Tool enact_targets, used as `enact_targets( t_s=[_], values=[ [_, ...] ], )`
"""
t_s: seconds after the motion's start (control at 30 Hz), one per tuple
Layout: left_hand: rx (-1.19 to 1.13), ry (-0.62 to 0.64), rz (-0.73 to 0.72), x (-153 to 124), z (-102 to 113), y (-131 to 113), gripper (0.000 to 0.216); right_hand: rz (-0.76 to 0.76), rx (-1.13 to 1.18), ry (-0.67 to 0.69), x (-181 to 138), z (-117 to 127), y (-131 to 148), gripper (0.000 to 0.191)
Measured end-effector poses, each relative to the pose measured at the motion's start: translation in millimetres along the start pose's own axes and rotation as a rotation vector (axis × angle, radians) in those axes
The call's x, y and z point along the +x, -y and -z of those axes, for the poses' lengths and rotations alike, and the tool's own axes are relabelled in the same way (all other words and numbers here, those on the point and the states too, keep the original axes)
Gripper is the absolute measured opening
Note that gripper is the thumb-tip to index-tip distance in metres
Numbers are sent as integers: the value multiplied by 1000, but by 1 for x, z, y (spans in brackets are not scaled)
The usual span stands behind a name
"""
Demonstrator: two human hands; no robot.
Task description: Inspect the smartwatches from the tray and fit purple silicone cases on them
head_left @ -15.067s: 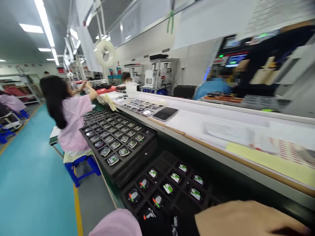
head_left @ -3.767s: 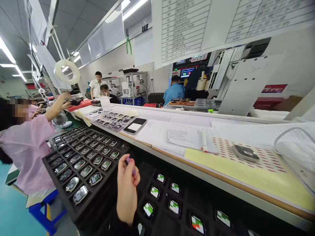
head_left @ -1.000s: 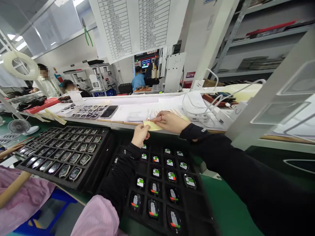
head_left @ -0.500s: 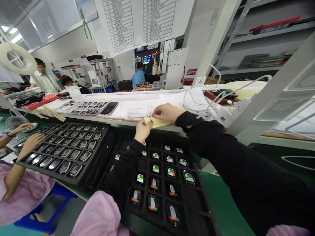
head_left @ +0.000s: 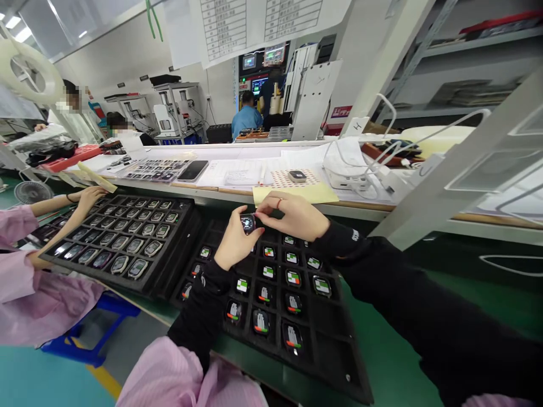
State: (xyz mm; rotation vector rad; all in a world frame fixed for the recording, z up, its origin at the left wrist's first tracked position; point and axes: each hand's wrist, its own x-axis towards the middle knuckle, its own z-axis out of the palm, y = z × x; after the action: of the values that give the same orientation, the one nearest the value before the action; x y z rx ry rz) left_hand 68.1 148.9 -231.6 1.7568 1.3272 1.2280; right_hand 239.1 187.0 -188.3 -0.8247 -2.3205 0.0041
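My left hand [head_left: 237,240] is closed around a smartwatch [head_left: 248,223], its lit dark face turned up, above a black foam tray [head_left: 335,345]. My right hand [head_left: 294,215] is pinched, thumb and finger at the watch's right edge; whatever lies between those fingertips is too small to make out. In the tray sit several watches [head_left: 292,336] with green, white and red screens. Behind my right hand, a yellow backing sheet [head_left: 314,195] overhangs the shelf edge. Just beyond it is a sheet of small red marks [head_left: 278,178], with another watch [head_left: 297,176] lying on it.
To the left, a stacked black tray [head_left: 169,257] holds rows of watches. A co-worker's hand [head_left: 91,198] is at its far-left corner. On the shelf are a phone [head_left: 193,170], papers [head_left: 233,174], a marker [head_left: 262,174] and white cables [head_left: 360,175].
Both hands have left the yellow sheet, which now lies at the shelf edge, and come lower over the tray. A watch is now in my left hand. The co-worker's hand has moved farther back.
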Motion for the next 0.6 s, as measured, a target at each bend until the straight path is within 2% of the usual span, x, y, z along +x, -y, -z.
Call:
enact_targets(
  t_s=[0.1,0.2,0.33,0.5,0.6],
  values=[
    [62,14,-59,-7,2,-2,56,168,-171,-27,-4,-5,11,23],
    [116,-23,-67,-13,4,-5,55,317,-329,-150,-6,-5,18,21],
    [138,-86,-73,-22,5,-9,60,417,-448,-241,-8,-4,24,18],
    [90,-109,-103,-30,9,-13,58,391,-428,-270,-10,4,31,16],
    [0,-119,-91,-35,14,-12,58,206,-195,-306,-24,11,44,15]
  ],
)
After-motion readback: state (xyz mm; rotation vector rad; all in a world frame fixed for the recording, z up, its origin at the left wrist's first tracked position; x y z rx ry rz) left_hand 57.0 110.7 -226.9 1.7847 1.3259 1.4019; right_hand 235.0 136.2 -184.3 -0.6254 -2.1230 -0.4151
